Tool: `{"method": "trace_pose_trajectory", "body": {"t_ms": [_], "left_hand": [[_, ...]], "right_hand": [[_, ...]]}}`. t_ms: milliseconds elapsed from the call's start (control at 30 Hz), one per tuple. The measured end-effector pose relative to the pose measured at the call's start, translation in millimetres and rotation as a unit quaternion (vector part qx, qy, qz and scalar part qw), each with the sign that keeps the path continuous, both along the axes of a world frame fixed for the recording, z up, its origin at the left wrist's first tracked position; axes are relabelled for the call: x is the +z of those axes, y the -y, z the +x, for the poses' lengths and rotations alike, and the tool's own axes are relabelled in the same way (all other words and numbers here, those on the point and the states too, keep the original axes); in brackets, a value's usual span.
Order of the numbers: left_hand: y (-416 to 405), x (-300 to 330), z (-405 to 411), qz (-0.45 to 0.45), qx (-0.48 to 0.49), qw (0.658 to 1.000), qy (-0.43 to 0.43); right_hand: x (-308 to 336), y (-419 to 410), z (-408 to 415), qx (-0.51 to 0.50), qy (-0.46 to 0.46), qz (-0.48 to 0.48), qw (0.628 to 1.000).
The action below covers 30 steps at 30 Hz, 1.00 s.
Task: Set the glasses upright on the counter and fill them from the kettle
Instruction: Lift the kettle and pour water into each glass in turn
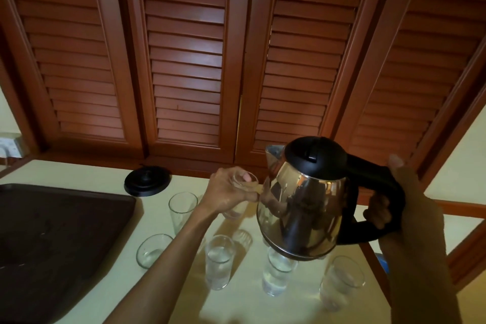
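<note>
Three upright glasses (219, 262) stand on the counter (249, 308) below the kettle (302, 200), which we hold by its black handle, right hand (378, 209) curled tight. Left of the kettle, our left hand (227, 192) grips another glass (240, 192). Beyond lies the kettle's base (147, 181).

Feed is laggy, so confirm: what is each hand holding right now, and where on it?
The right hand holds the kettle by its black handle. The left hand grips a glass around its upper part, near the rim.
</note>
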State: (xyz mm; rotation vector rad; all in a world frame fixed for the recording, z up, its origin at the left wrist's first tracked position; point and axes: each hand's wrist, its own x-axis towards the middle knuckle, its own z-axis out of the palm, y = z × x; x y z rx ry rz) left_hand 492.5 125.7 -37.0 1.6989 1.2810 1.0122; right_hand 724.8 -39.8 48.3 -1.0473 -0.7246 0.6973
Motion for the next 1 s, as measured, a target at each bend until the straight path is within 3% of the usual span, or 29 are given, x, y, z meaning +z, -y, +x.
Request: {"method": "trace_pose_trajectory", "body": {"t_ms": [367,600,867,1000], "left_hand": [[-4.9,-37.9,9.5,-0.01,0.035,0.983,-0.182],[-11.3,-58.5,5.4,-0.018,0.044,0.967,-0.248],[-11.3,-51.9,-1.6,-0.021,0.01,0.964,-0.265],[-6.2,-26.7,-21.1,0.007,0.033,0.973,-0.229]], "right_hand": [[-15.0,-1.1,1.6,-0.005,0.025,0.004,1.0],[-21.7,-10.9,-4.2,0.014,0.055,-0.016,0.998],[-25.6,-18.3,-12.9,0.04,0.046,-0.017,0.998],[-26.5,-20.1,-13.8,0.041,0.051,-0.022,0.998]]}}
